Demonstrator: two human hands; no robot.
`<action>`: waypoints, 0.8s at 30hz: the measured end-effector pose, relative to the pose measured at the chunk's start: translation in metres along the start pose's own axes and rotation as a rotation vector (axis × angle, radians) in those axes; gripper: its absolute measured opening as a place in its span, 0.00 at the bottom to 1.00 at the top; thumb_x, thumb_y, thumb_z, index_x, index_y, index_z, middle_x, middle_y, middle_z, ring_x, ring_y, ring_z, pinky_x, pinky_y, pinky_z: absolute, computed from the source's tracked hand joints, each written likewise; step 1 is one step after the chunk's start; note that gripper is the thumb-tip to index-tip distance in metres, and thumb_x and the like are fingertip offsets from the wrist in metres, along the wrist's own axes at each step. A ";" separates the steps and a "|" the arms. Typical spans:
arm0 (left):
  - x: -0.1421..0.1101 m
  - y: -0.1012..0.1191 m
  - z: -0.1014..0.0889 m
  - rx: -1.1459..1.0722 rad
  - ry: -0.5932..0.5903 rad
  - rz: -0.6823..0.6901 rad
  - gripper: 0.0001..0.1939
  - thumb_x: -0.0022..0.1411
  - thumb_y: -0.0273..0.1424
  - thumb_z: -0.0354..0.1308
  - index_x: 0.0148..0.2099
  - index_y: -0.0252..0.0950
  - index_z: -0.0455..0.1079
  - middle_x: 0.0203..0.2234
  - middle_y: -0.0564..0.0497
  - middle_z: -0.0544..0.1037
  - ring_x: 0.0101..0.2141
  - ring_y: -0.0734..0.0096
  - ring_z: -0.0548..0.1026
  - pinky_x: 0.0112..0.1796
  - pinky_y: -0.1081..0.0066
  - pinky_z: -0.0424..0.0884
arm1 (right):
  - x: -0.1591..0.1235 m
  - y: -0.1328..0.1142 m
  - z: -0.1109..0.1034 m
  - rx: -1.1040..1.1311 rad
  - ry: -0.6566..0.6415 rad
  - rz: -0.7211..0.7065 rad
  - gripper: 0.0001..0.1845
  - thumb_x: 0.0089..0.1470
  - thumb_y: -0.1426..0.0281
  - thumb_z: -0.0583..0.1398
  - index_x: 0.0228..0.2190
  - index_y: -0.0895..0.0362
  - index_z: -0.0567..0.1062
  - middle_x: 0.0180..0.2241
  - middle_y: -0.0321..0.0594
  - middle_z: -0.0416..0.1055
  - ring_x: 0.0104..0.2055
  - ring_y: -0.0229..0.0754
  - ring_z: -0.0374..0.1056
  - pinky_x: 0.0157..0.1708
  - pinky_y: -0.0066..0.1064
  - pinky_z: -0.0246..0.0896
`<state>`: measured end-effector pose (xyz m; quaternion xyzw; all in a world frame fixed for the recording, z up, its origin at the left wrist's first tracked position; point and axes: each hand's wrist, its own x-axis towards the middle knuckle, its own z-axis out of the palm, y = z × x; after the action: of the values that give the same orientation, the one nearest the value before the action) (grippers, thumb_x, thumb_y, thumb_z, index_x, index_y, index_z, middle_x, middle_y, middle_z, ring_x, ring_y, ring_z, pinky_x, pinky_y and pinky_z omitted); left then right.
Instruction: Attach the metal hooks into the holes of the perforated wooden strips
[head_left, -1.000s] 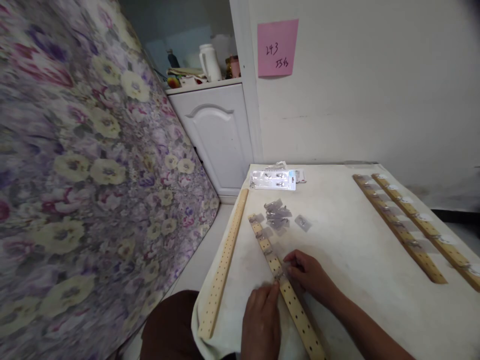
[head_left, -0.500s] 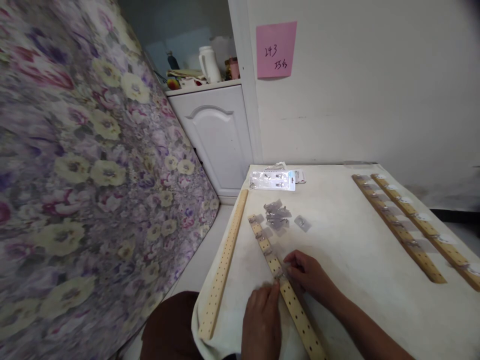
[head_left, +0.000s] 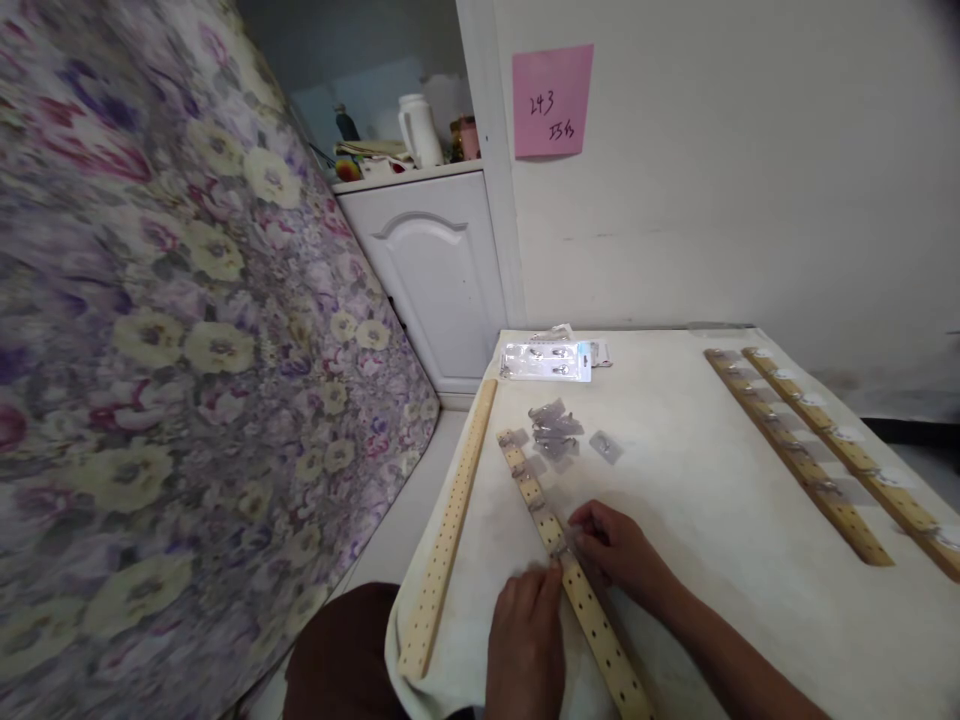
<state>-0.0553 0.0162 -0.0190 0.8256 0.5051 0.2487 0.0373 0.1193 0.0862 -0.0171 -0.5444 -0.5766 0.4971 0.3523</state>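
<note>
A pale wooden strip with rows of holes (head_left: pixel 600 625) lies slantwise in front of me, with several clear plastic tabs with metal clips (head_left: pixel 519 471) along its far half. My right hand (head_left: pixel 611 540) has thumb and forefinger pinched on a clear tab with a metal clip (head_left: pixel 564 545) at the strip's middle. My left hand (head_left: pixel 526 630) is closed beside the strip's left edge, its fingertips against the wood near the same clip; whether it grips the strip is hard to see. Beyond the strip's far end lie a loose pile of the tabs (head_left: pixel 553 430) and a single tab (head_left: pixel 606 447).
Along the left table edge lies another perforated strip (head_left: pixel 450 520). At right are two strips fitted with tabs (head_left: pixel 802 455). A clear packet (head_left: pixel 546 362) lies at the back, below a wall with a pink note (head_left: pixel 553 100). A floral curtain (head_left: pixel 195 350) hangs at left.
Almost nothing differs; both hands keep their places at the strip, with only a very slight shift of the left hand.
</note>
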 end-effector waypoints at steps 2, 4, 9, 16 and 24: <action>0.001 0.001 0.000 0.030 0.001 -0.007 0.22 0.59 0.18 0.45 0.55 0.32 0.63 0.38 0.43 0.72 0.37 0.62 0.69 0.37 0.61 0.72 | -0.001 -0.002 0.000 -0.009 0.011 0.001 0.08 0.46 0.74 0.54 0.32 0.57 0.69 0.21 0.30 0.63 0.19 0.32 0.58 0.17 0.23 0.53; 0.002 0.002 0.000 0.057 0.008 -0.010 0.21 0.59 0.18 0.45 0.54 0.33 0.63 0.38 0.43 0.72 0.36 0.63 0.69 0.36 0.61 0.72 | -0.002 -0.003 0.001 -0.018 0.025 -0.002 0.08 0.46 0.74 0.54 0.32 0.57 0.69 0.21 0.30 0.63 0.19 0.33 0.59 0.17 0.23 0.53; 0.003 0.005 -0.002 0.095 0.007 -0.018 0.22 0.57 0.17 0.46 0.53 0.34 0.64 0.38 0.45 0.72 0.36 0.63 0.70 0.36 0.62 0.72 | -0.003 -0.003 0.003 -0.070 0.070 -0.066 0.08 0.46 0.74 0.54 0.32 0.56 0.69 0.20 0.30 0.63 0.20 0.34 0.59 0.20 0.24 0.55; 0.000 0.005 -0.004 0.041 0.018 -0.022 0.23 0.56 0.17 0.47 0.54 0.34 0.64 0.39 0.44 0.73 0.38 0.63 0.71 0.39 0.62 0.72 | -0.005 -0.001 -0.007 -0.136 0.208 -0.132 0.10 0.50 0.68 0.55 0.36 0.57 0.69 0.26 0.36 0.70 0.26 0.39 0.66 0.29 0.31 0.60; -0.003 0.018 -0.035 -0.238 0.093 0.044 0.11 0.63 0.26 0.45 0.42 0.36 0.68 0.33 0.47 0.74 0.34 0.68 0.72 0.34 0.67 0.73 | -0.008 0.004 -0.015 -0.128 0.393 -0.167 0.09 0.51 0.68 0.54 0.34 0.57 0.70 0.24 0.36 0.69 0.27 0.40 0.65 0.30 0.31 0.59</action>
<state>-0.0575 -0.0021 0.0161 0.8138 0.4551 0.3454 0.1061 0.1363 0.0809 -0.0162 -0.6022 -0.5704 0.3130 0.4626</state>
